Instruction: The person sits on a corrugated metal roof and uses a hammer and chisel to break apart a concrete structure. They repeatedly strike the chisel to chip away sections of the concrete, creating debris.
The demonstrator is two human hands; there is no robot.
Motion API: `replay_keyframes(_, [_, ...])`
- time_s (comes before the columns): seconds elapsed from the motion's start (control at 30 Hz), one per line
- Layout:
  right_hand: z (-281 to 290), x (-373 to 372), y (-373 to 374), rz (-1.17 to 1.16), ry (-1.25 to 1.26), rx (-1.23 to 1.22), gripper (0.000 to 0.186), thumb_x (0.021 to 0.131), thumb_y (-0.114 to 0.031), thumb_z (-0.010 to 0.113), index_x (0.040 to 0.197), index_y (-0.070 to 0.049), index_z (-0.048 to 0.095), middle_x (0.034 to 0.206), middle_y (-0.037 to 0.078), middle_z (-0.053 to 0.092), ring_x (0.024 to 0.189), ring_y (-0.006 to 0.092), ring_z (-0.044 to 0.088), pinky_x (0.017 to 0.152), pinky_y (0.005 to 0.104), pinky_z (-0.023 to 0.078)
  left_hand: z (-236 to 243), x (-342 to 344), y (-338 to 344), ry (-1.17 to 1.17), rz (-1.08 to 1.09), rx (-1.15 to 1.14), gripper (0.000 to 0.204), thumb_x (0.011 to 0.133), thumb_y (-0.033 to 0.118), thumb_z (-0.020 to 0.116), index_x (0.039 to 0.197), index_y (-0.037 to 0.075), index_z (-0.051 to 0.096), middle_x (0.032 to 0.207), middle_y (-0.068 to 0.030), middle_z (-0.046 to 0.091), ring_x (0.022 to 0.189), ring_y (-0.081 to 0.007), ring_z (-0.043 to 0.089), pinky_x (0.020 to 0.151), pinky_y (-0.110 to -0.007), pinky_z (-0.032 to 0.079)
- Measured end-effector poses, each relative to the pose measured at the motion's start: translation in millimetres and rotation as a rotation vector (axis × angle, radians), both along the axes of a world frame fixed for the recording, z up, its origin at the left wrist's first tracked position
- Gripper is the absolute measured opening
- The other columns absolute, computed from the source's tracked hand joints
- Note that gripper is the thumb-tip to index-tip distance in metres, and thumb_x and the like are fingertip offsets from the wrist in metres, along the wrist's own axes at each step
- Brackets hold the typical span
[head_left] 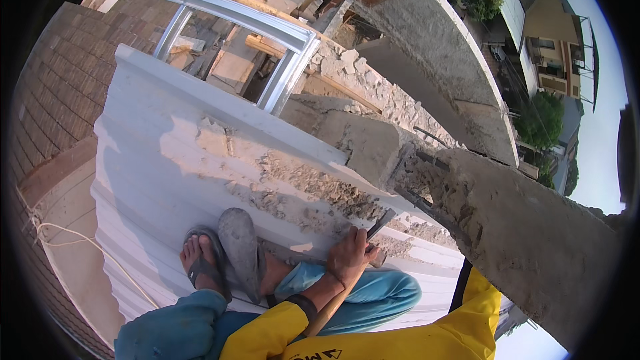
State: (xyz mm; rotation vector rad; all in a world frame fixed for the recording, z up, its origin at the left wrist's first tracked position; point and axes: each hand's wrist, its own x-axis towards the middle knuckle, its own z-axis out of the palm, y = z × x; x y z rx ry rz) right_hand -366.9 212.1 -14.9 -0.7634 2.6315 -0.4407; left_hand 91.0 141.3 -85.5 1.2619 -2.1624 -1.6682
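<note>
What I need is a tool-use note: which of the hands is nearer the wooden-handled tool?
Left. The left hand is closed around the wooden-handled tool; the right hand is out of sight, so its exact place cannot be told.

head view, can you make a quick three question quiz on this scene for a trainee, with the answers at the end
1. What is the left hand gripping?
2. True or false: the rough grey concrete beam is to the right of that hand in the picture.
3. In mid-picture, the crumbly brown rubble lies on:
a) brown roof tiles
b) a white corrugated sheet
c) a wooden table

Key:
1. A brown wooden-handled tool.
2. True.
3. b
</note>
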Motion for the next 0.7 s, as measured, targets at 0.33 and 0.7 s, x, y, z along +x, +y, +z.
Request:
replay_keyframes(0.33, [-5, -1, -14, -0.048, -0.098, -0.022, 0.032, 0.096, -0.029, 0.061, 0.112, -0.002, 0.063, 0.104, 0.015, 0.067, 0.093, 0.0273, 0.062, 0.082, 0.0365, 0.049, 2, 2, -3, 0.032, 0.004, 0.011, 0.043, 0.080, 0.036, 0.078, 0.096, 0.009, 0.049, 0.084, -0.0046, 0.056, 0.067, -0.0248, 0.063, 0.057, -0.037, 0.053])
replay_keyframes(0.7, [-9, 2, -23, -0.054, -0.154, -0.028, 0.034, 0.096, -0.031, 0.061, 0.112, -0.002, 0.064, 0.101, 0.013, 0.067, 0.090, 0.0235, 0.062, 0.079, 0.0347, 0.050, 2, 1, -2, 0.038, 0.018, 0.013, 0.043, 0.080, 0.035, 0.078, 0.097, 0.008, 0.049, 0.085, -0.0052, 0.056, 0.070, -0.0256, 0.063, 0.057, -0.038, 0.052])
